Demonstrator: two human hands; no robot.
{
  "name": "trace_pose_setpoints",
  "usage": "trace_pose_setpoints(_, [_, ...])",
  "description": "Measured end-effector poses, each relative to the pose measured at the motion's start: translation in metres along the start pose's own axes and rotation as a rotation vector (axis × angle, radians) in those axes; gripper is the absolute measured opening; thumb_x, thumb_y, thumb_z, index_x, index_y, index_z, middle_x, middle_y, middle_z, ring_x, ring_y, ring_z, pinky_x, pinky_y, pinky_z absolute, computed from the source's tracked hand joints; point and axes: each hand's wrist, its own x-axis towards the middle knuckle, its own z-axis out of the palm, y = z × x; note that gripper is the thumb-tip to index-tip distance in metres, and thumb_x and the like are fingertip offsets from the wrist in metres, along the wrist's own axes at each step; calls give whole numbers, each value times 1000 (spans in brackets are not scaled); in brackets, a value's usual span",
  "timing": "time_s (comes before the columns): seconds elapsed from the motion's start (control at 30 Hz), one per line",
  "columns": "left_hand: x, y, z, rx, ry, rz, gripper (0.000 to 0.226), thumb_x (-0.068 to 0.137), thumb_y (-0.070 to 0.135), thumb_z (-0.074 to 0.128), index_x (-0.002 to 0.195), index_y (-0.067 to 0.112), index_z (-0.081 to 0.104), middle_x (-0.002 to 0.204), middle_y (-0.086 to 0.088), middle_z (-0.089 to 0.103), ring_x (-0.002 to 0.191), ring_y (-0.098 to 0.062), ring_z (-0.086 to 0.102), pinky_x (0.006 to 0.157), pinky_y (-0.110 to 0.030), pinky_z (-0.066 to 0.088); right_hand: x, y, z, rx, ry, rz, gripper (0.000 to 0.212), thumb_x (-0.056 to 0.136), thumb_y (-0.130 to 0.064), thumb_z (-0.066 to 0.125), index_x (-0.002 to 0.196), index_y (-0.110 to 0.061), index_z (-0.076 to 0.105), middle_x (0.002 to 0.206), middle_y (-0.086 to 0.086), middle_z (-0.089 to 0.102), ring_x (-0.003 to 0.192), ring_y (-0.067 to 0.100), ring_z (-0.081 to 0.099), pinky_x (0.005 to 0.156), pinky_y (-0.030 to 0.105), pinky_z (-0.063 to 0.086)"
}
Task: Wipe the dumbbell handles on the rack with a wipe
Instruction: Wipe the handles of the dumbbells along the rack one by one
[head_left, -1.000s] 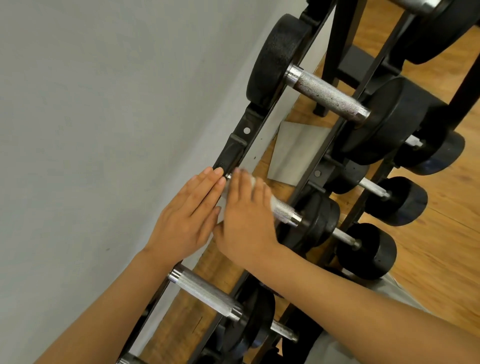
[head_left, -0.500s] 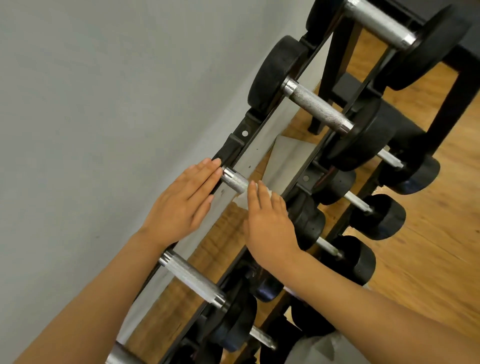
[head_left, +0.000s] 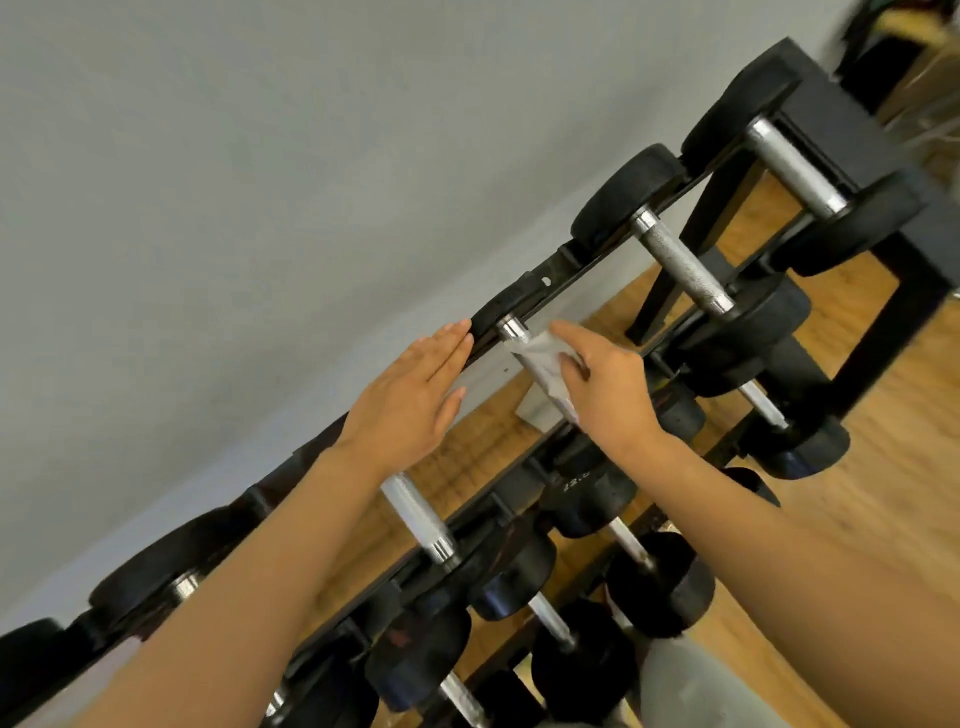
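Observation:
A black rack (head_left: 540, 283) runs diagonally along a grey wall and carries several black dumbbells with knurled steel handles. My right hand (head_left: 610, 387) grips a white wipe (head_left: 545, 364) wrapped round the handle (head_left: 511, 328) of the dumbbell at mid frame; only the handle's far end shows. My left hand (head_left: 410, 400) lies flat with straight fingers, its fingertips touching that dumbbell's black far head (head_left: 491, 317). Other bare handles sit nearer (head_left: 418, 519) and farther (head_left: 680, 265) along the top tier.
Lower tiers hold smaller dumbbells (head_left: 660, 587) with thin handles. The grey wall (head_left: 234, 208) stands close behind the rack. Wooden floor (head_left: 857, 519) lies to the right. A grey plate (head_left: 535, 410) lies on the floor under the rack.
The view has swung so more of the rack shows. My right hand has curled over the handle, and the wipe now shows wrapped round it. The left hand stays on the far head.

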Motion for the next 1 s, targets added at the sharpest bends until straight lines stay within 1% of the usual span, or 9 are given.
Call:
trace_pose_setpoints(0.13, [-2, 2, 2, 24, -15, -9, 58, 102, 35, 25, 149, 3, 37, 158, -9, 32, 143, -21, 35, 118, -38, 24, 22, -7, 7, 18, 104, -227, 37, 95, 5, 51, 132, 3, 56, 138, 19, 53, 129, 22, 49, 113, 17, 29])
trace_pose_setpoints(0.27, [-1, 2, 5, 72, -21, -6, 59, 101, 36, 21, 149, 4, 37, 159, -7, 26, 143, -20, 36, 119, -36, 20, 35, -11, 27, -80, -71, -373, 42, 97, 4, 48, 140, 4, 45, 150, 19, 39, 143, 33, 29, 117, 21, 20])
trace_pose_setpoints(0.4, [1, 3, 4, 147, -73, -3, 57, 103, 37, 15, 153, 11, 16, 161, -3, 7, 148, -13, 21, 121, -30, 2, 39, -6, 35, -352, -140, -581, 47, 102, -20, 35, 142, 4, 42, 152, 16, 37, 145, 38, 20, 117, 53, 23])
trace_pose_setpoints(0.47, [1, 3, 4, 203, -80, -5, 55, 103, 36, 14, 153, 12, 14, 163, -5, 11, 148, -11, 20, 122, -29, -3, 45, -1, 28, -405, -173, -676, 48, 102, -21, 35, 143, 4, 41, 153, 16, 35, 145, 37, 20, 120, 49, 16])
trace_pose_setpoints(0.57, [1, 2, 5, 283, -71, -9, 56, 102, 35, 20, 148, 9, 38, 156, -8, 35, 141, -15, 40, 121, -34, 12, 58, 0, 20, -466, -231, -808, 46, 102, -17, 34, 141, 5, 44, 150, 18, 40, 143, 36, 27, 123, 37, 7])
trace_pose_setpoints(0.67, [1, 1, 7, 305, -70, 0, 56, 102, 34, 22, 148, 8, 41, 155, -9, 37, 142, -16, 39, 119, -37, 18, 71, 0, 20, -504, -271, -940, 44, 93, 0, 44, 136, 5, 49, 145, 21, 45, 139, 36, 37, 121, 35, 6])
trace_pose_setpoints(0.83, [2, 1, 8, 288, -34, 6, 55, 102, 34, 25, 148, 6, 39, 153, -11, 40, 140, -19, 42, 118, -39, 21, 84, -9, 6, -392, -338, -999, 76, 69, 25, 64, 139, 2, 48, 148, 17, 43, 134, 21, 38, 114, 20, 9])
trace_pose_setpoints(0.93, [2, 1, 11, 273, 10, 6, 54, 102, 34, 25, 149, 7, 33, 156, -10, 34, 142, -18, 39, 117, -39, 22, 96, 1, 0, -366, -311, -971, 46, 96, -7, 57, 140, -2, 49, 150, 14, 41, 134, 21, 42, 113, 33, 33])
trace_pose_setpoints(1.0, [2, 1, 13, 265, 36, 5, 53, 102, 33, 26, 149, 7, 32, 156, -8, 30, 142, -18, 39, 116, -39, 21, 101, 13, -1, -372, -319, -925, 44, 105, -29, 35, 142, -7, 47, 150, 11, 41, 141, 24, 36, 116, 45, 31])
